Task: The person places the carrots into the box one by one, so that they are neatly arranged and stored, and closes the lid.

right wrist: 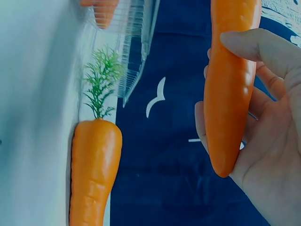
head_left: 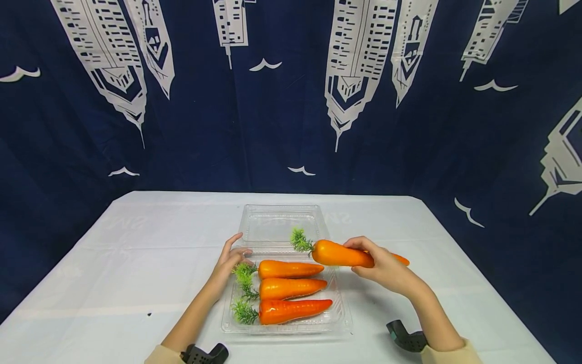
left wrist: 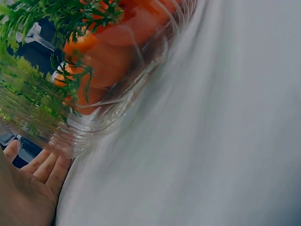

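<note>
My right hand grips an orange carrot with a green leafy top above the far right part of a clear plastic container. In the right wrist view, thumb and fingers wrap round that carrot. Three carrots lie side by side in the container: an upper, a middle and a lower one, leafy tops leftward. My left hand is at the container's far left edge, fingers extended; the left wrist view shows the fingertips against its ribbed side.
Another leafy carrot lies on the table beside the container in the right wrist view; my right hand mostly hides it from the head camera. The container's lid lies open at the back. A dark blue curtain hangs behind the white table.
</note>
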Tool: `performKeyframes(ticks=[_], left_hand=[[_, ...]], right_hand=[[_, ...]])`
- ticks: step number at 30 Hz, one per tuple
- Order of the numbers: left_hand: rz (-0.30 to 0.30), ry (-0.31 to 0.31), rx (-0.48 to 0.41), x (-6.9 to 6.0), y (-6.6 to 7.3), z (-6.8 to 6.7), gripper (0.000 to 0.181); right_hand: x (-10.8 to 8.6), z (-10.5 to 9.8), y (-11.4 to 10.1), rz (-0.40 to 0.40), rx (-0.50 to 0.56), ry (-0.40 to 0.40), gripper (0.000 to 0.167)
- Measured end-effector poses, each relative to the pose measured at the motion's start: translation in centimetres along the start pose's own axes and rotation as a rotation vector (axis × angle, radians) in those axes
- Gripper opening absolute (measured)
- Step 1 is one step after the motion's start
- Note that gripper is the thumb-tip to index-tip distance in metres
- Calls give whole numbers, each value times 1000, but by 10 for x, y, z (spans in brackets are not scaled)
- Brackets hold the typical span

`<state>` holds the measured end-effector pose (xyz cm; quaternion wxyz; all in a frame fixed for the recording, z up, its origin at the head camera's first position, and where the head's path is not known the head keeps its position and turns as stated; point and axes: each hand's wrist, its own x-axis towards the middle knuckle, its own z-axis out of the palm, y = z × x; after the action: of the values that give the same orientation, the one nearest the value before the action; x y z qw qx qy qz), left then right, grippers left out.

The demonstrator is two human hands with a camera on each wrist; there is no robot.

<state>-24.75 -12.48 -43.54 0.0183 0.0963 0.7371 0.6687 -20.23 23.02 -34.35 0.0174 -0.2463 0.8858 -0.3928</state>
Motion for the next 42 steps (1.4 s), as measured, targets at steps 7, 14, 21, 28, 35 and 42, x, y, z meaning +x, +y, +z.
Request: performKeyframes(ticks=[7, 14, 21, 28, 35, 42], left_hand=[[-5, -10, -10, 0, 1, 0, 60], [-6, -7, -6, -1, 2, 0, 59], [-2, -11, -7, -1, 3, 0, 59], [7, -18, -20, -1, 0, 0, 60], [3, -14, -23, 0, -1, 0, 62], [15, -23, -16, 0, -1, -1, 61]], right_hand=[[3, 8, -2, -19, -12, -8, 38], [7, 16, -5, -12, -26, -10, 37], [8, 25, -6, 35, -89, 17, 40], [9, 34, -8, 43, -185, 44, 41], [10, 41, -12, 3, -211, 45, 41], [13, 47, -12, -45, -232, 39, 41]])
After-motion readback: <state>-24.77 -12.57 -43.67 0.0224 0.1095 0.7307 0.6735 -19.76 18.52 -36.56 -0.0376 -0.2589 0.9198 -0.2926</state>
